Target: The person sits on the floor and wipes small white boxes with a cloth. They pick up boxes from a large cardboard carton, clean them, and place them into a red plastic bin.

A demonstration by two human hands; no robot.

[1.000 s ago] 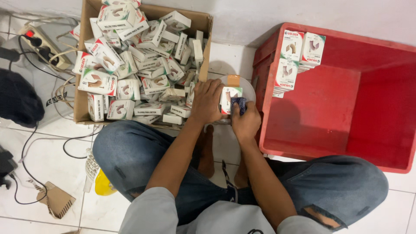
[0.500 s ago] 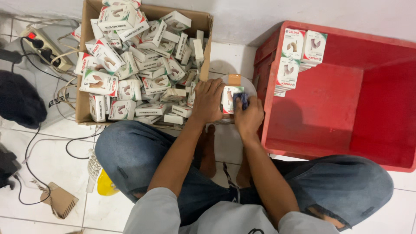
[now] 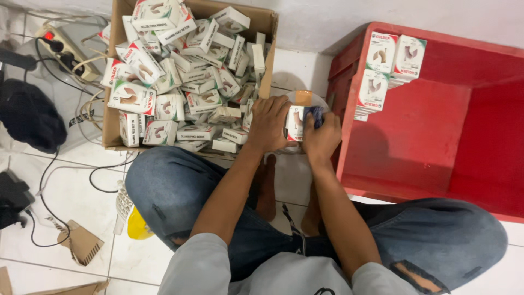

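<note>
Box (image 3: pixel 295 123), small and white, is held upright between both hands, long axis running near to far: left hand (image 3: pixel 267 124) is curled against its left side, right hand (image 3: pixel 321 139) pinches a dark piece (image 3: pixel 315 115) at its right edge. Carton (image 3: pixel 266 22) lies left, crate (image 3: pixel 406 147) right.

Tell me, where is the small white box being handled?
In the head view, the small white box sits centre frame between both hands, with the cardboard carton left and red crate right.
</note>
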